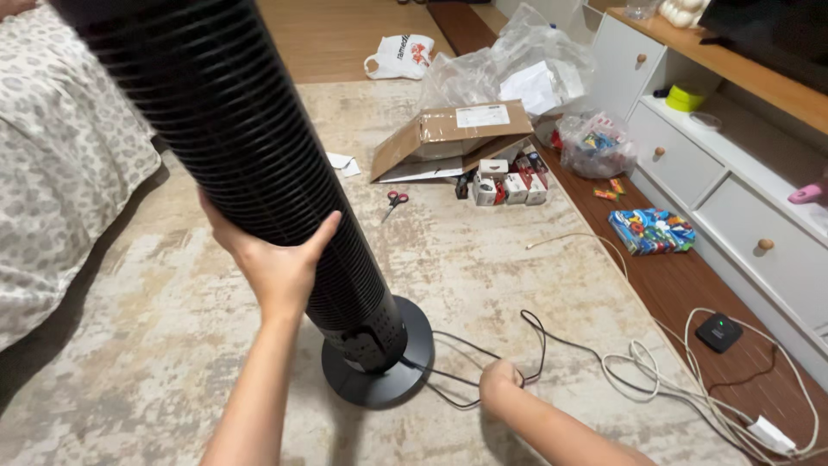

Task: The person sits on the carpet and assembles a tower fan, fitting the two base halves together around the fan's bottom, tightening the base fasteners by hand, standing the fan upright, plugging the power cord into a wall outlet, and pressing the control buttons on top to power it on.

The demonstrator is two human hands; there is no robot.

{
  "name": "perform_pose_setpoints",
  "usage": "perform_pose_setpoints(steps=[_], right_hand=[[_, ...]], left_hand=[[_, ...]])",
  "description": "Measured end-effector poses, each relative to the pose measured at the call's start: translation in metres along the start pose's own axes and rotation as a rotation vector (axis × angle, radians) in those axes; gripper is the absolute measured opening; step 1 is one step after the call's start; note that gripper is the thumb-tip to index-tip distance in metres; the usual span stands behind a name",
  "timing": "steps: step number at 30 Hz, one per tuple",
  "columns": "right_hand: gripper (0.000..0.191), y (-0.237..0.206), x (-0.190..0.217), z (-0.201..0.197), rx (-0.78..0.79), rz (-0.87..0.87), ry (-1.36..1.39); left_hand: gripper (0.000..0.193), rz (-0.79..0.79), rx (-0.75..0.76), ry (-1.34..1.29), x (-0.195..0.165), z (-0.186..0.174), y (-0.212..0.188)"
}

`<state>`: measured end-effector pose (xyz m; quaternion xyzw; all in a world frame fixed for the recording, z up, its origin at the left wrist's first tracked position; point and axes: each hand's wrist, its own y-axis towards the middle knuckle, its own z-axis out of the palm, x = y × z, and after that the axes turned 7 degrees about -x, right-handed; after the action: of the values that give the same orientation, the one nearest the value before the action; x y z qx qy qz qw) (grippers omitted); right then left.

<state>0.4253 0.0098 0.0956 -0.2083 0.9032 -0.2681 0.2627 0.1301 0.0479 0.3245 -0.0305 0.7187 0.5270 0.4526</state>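
Left hand (280,263) grips the tilted black tower fan (259,164) near centre while the right hand (500,384) seemingly clenches its black cord (483,349); a snagged cord could topple it

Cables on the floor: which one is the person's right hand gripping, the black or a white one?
The black cable from the tower fan's base; the right hand closes on it, while the white cables lie apart, nearer the drawers.

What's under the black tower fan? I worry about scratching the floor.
The tower fan stands by its round base on a pale rug. The floor beneath is hidden.
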Motion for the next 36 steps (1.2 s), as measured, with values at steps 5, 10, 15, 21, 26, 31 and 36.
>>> perform_pose_setpoints(steps=[5,10,15,21,26,31,36], right_hand=[[0.026,-0.005,-0.033,0.029,-0.059,0.049,-0.149],[0.028,-0.072,-0.163,0.097,0.001,0.25,0.022],[0.031,-0.121,-0.256,0.113,-0.496,0.648,0.663],[0.059,-0.122,-0.245,0.026,-0.626,0.497,0.749],[0.088,-0.148,-0.17,-0.073,-0.725,0.091,0.739],[0.087,-0.173,-0.096,-0.159,-0.991,-0.059,0.892],[0.108,-0.17,-0.071,-0.251,-1.194,-0.069,1.374]], left_hand=[[0.148,0.0,0.009,-0.055,0.021,-0.025,0.003],[0.148,0.0,-0.042,-0.029,0.029,-0.036,0.005],[0.149,-0.005,-0.035,-0.043,0.012,-0.029,-0.001],[0.144,-0.059,0.02,-0.035,-0.03,0.0,-0.024],[0.139,-0.036,0.06,-0.045,-0.055,0.024,-0.046],[0.136,-0.014,0.036,-0.008,-0.062,0.023,-0.043],[0.138,-0.081,0.082,-0.019,-0.055,0.022,-0.039]])
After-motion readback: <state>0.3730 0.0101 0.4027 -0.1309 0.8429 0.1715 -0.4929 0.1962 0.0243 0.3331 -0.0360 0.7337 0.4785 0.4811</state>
